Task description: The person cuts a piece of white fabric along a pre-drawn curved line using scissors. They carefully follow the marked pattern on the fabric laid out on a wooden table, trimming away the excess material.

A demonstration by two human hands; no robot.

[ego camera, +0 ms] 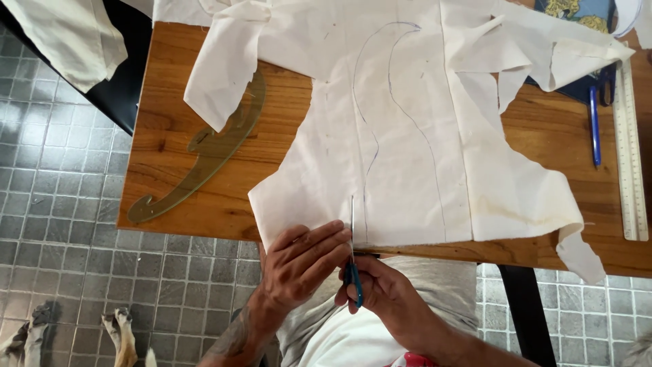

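A white cloth (401, 136) with curved pen lines drawn on it lies spread over a wooden table (170, 115). My right hand (387, 299) grips blue-handled scissors (352, 251) at the cloth's near edge, the blades pointing away from me into the fabric beside a drawn line. My left hand (302, 261) presses flat on the cloth's near left corner, right next to the blades, fingers spread.
A translucent brownish curve ruler (204, 160) lies on the table's left, partly under the cloth. A blue pen (595, 126) and a long straight ruler (631, 156) sit at the right edge. Grey tiled floor (61, 204) surrounds the table; an animal's paws (119, 333) show lower left.
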